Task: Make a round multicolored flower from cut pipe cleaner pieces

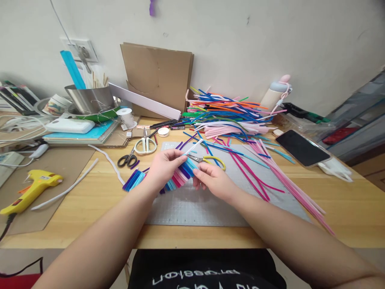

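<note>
My left hand point(166, 166) pinches a white pipe cleaner point(194, 147) at the top of a strip of short pipe cleaners point(179, 176) in blue, purple, pink and white. Much of this strip hangs below and behind the left hand. On its right end, my right hand point(215, 180) closes thumb and fingers on a light blue piece point(191, 163). Just behind the hands, yellow-handled pliers point(215, 160) lie on the grey cutting mat point(192, 212). Left of the left hand are black-handled scissors point(128, 159) and white-handled scissors point(145, 145).
A large heap of colored pipe cleaners point(228, 114) lies against the wall. Pink pipe cleaners point(288, 184) stretch across the mat's right side. A phone point(302, 147) rests at the right, a yellow glue gun point(30, 188) at the left. Cardboard point(156, 80) leans behind.
</note>
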Action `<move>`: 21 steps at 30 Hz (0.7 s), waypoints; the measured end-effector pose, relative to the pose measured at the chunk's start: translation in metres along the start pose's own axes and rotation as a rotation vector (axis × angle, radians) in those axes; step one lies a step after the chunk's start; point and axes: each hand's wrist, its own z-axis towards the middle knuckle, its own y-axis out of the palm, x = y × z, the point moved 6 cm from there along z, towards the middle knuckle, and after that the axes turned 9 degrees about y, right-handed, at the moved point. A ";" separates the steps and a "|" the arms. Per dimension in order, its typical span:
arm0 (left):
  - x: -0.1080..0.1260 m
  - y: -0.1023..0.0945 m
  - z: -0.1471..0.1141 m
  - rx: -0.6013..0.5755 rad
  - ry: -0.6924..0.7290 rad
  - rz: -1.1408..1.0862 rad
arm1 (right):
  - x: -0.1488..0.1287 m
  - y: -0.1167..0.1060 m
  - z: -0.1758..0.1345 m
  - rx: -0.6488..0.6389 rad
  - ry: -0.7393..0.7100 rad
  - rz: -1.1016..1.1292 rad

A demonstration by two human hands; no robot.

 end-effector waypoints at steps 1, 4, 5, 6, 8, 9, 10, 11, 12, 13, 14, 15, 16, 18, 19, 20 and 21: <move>0.000 0.000 0.000 0.002 0.008 0.017 | 0.000 0.000 0.000 0.011 0.001 -0.021; 0.002 -0.002 0.001 0.024 0.061 0.102 | 0.001 -0.002 -0.001 0.058 0.015 -0.058; 0.003 -0.002 0.001 0.029 0.080 0.129 | 0.001 -0.004 -0.001 0.079 0.017 -0.066; 0.003 -0.002 0.002 0.032 0.094 0.146 | 0.002 -0.005 -0.001 0.102 0.017 -0.079; 0.002 -0.003 0.003 0.025 0.093 0.149 | 0.002 -0.008 -0.002 0.135 0.002 -0.123; 0.001 -0.003 0.003 0.015 0.082 0.140 | 0.002 -0.008 -0.002 0.135 -0.015 -0.149; -0.001 -0.003 0.003 0.003 0.066 0.127 | 0.001 -0.008 -0.003 0.127 -0.034 -0.165; -0.001 -0.003 0.003 -0.008 0.049 0.114 | 0.001 -0.009 -0.003 0.114 -0.052 -0.168; -0.002 -0.002 0.003 -0.024 0.031 0.101 | 0.001 -0.010 -0.003 0.107 -0.065 -0.151; -0.003 -0.001 0.002 -0.045 0.010 0.088 | 0.001 -0.012 -0.002 0.114 -0.068 -0.112; -0.004 0.001 0.001 -0.075 -0.018 0.073 | 0.002 -0.015 0.000 0.132 -0.062 -0.055; -0.005 0.003 0.000 -0.112 -0.048 0.058 | 0.003 -0.018 0.002 0.153 -0.047 0.014; -0.007 0.006 -0.002 -0.156 -0.076 0.045 | 0.004 -0.020 0.004 0.161 -0.027 0.083; -0.011 0.013 -0.004 -0.245 -0.104 0.039 | 0.006 -0.020 0.008 0.139 -0.005 0.182; -0.012 0.016 -0.005 -0.282 -0.097 0.043 | 0.006 -0.018 0.009 0.126 -0.011 0.202; -0.013 0.018 -0.006 -0.314 -0.081 0.049 | 0.006 -0.018 0.010 0.123 -0.026 0.205; -0.014 0.021 -0.007 -0.338 -0.063 0.056 | 0.006 -0.017 0.011 0.134 -0.043 0.198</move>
